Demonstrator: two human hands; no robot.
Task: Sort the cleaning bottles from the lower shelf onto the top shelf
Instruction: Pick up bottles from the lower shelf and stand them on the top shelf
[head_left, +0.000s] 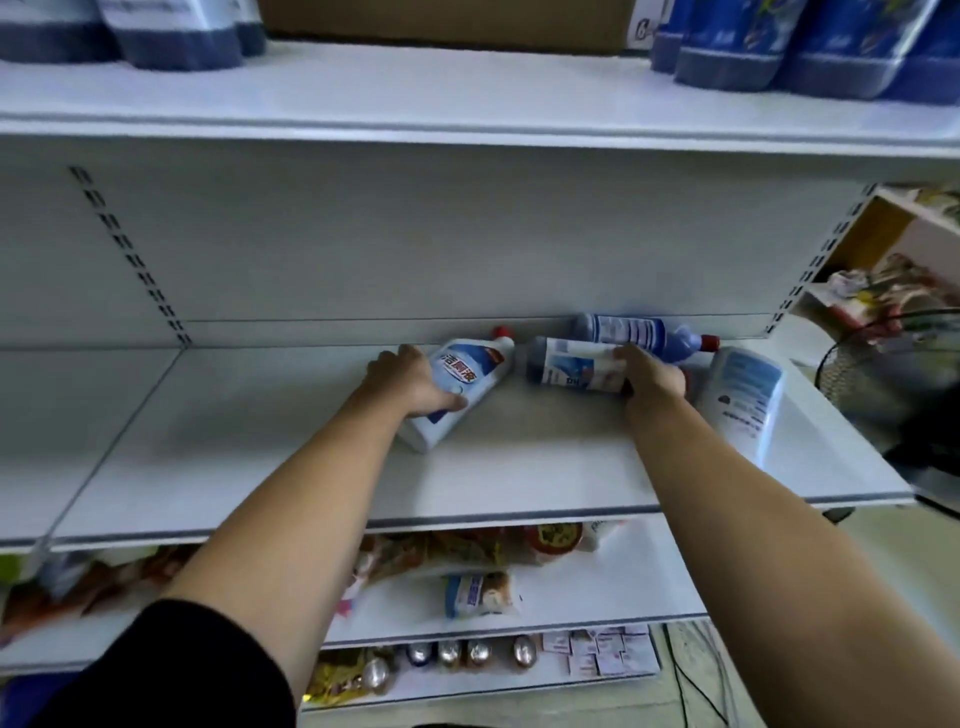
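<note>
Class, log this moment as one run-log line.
left hand: gripping white bottle | right hand: gripping dark bottle | both lying on lower shelf

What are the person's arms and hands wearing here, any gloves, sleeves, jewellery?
No gloves: left hand and right hand are bare, both forearms uncovered. A black sleeve shows on the left upper arm, at the frame's lower edge. No sleeve shows on the right arm. No watch, rings or markings visible.

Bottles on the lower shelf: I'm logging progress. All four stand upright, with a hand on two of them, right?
Not quite. The head view shows all four bottles lying on their sides on the lower shelf, with the left hand and right hand on two.
</note>
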